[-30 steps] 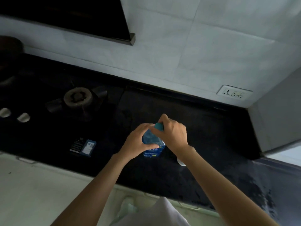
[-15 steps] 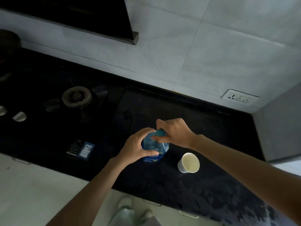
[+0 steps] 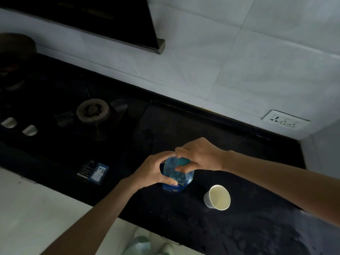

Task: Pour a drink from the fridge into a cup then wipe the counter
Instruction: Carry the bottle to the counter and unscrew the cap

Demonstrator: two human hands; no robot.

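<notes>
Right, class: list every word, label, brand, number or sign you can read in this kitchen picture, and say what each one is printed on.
No text here can be read.
Bottle label, blue with yellow print, below the left hand: too blurred to read.
Black sticker on the stove front: white lines, too small to read.
Blue and white card beside it: a code-like square, text unreadable.
Wall socket: no lettering visible.
Cup: plain.

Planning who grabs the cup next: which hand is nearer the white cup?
Right. The right hand pinches the cap above the bottle, up-left of the white cup; the left hand grips the bottle's far side.
</notes>
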